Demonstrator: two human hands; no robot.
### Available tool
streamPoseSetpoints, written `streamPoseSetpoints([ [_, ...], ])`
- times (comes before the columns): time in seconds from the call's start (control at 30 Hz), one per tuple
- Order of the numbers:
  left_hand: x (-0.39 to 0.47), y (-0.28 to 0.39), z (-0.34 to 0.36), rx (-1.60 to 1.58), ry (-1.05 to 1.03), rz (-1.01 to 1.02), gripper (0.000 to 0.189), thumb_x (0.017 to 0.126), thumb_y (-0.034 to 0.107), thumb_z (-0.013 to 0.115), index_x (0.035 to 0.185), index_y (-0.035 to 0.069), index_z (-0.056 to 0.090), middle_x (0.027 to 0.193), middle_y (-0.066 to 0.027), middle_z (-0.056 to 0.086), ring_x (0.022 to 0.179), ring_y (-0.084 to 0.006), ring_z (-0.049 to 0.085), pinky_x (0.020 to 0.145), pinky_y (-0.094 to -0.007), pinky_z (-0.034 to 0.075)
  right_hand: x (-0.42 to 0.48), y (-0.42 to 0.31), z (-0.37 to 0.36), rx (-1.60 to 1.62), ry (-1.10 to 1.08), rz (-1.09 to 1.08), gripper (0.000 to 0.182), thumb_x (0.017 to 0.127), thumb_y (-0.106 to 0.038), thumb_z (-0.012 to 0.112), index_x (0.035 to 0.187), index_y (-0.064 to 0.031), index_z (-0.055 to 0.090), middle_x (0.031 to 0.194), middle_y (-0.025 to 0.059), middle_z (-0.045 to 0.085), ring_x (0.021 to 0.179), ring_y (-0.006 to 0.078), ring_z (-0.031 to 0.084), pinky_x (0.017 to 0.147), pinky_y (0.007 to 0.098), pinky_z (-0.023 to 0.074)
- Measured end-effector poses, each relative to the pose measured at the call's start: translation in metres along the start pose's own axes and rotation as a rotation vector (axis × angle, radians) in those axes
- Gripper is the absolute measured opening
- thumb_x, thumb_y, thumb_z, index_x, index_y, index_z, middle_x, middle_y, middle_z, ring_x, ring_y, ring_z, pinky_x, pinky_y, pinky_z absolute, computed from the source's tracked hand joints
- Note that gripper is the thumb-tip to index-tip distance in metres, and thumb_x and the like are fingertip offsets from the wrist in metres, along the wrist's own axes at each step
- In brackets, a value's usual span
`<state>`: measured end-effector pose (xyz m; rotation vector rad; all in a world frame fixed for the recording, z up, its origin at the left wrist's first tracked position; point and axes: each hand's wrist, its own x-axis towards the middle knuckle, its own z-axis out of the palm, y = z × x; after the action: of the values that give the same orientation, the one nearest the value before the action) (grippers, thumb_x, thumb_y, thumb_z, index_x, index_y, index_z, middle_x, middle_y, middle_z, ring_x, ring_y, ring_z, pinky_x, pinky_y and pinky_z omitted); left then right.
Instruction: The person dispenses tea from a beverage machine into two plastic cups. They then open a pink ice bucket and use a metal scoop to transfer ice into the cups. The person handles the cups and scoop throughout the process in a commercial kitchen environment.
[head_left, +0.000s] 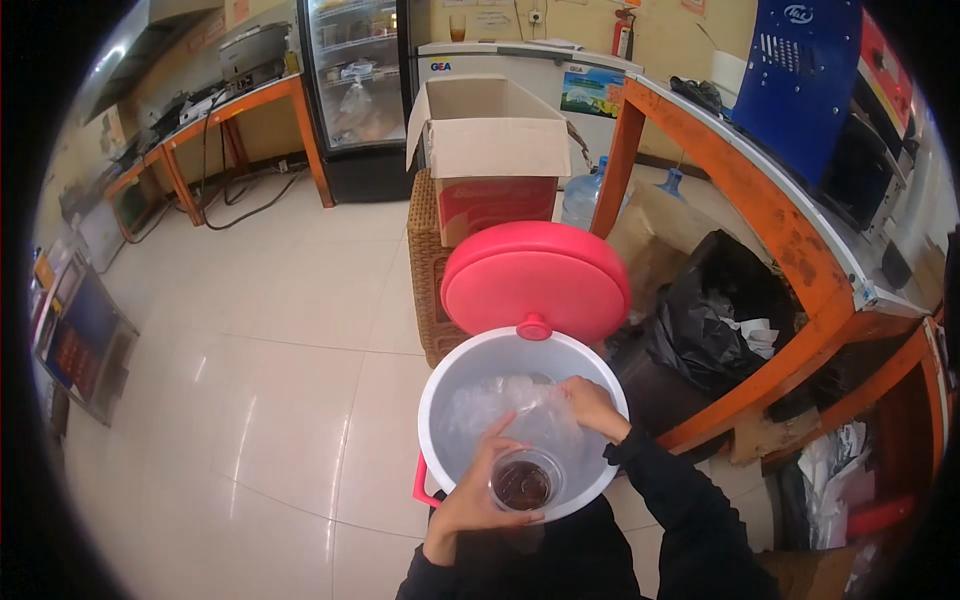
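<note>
My left hand (480, 491) grips a clear plastic cup (526, 481) by its side, over the near rim of a white-lined cooler bucket (431, 420). Dark liquid fills the lower part of the cup. Inside the bucket lies ice in clear plastic (487, 405). My right hand (589, 405) reaches into the bucket from the right, its fingers closed on the clear plastic bag (559, 397). A red-pink round lid (536, 285) with a knob leans upright at the bucket's far rim.
Beyond the lid, an open cardboard box (499, 202) rests on a wicker stand (424, 262). At right are an orange-framed table (795, 277) and a black rubbish bag (697, 330). A glass-door fridge (356, 82) and a chest freezer (517, 67) stand at the back.
</note>
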<state>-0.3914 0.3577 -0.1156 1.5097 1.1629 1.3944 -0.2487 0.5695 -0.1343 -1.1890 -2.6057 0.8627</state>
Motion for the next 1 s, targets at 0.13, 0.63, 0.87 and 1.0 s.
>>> streamPoseSetpoints([
  [0.13,-0.003,-0.007,0.001,-0.12,0.003,-0.024,0.092,0.055,0.02,0.09,0.127,0.009,0.035,0.147,-0.025,0.02,0.135,-0.034,0.031,0.108,-0.0436,0.03,0.014,-0.022,-0.024,-0.01,0.069,0.044,0.031,0.084,-0.035,0.054,0.079,-0.0076,0.069,0.071,0.0176,0.064,0.073,0.0369,0.064,0.067,0.044,0.0473],
  [0.63,0.009,0.019,-0.014,-0.148,0.157,0.046,0.09,0.056,0.011,0.09,0.127,0.006,0.034,0.144,-0.0197,0.033,0.121,-0.0273,0.05,0.1,-0.04,0.043,0.017,-0.056,-0.104,-0.174,0.103,0.104,0.033,0.079,-0.033,0.05,0.076,-0.0072,0.07,0.076,0.0185,0.066,0.079,0.0392,0.065,0.074,0.0464,0.0487],
  [0.87,0.017,0.02,-0.021,-0.09,0.175,0.067,0.092,0.055,0.012,0.09,0.127,0.009,0.034,0.144,-0.0201,0.032,0.122,-0.0311,0.049,0.1,-0.0414,0.043,0.008,-0.044,-0.125,-0.297,0.241,0.19,0.034,0.081,-0.03,0.048,0.078,-0.0052,0.071,0.08,0.0207,0.066,0.081,0.0406,0.064,0.078,0.0486,0.0485],
  [1.0,0.022,0.016,-0.017,-0.101,0.184,0.064,0.091,0.056,0.01,0.09,0.128,0.009,0.034,0.144,-0.0193,0.033,0.122,-0.0317,0.049,0.101,-0.0424,0.043,0.003,-0.027,-0.137,-0.303,0.311,0.214,0.035,0.081,-0.031,0.046,0.078,-0.0061,0.071,0.078,0.02,0.067,0.08,0.0399,0.064,0.077,0.047,0.0492],
])
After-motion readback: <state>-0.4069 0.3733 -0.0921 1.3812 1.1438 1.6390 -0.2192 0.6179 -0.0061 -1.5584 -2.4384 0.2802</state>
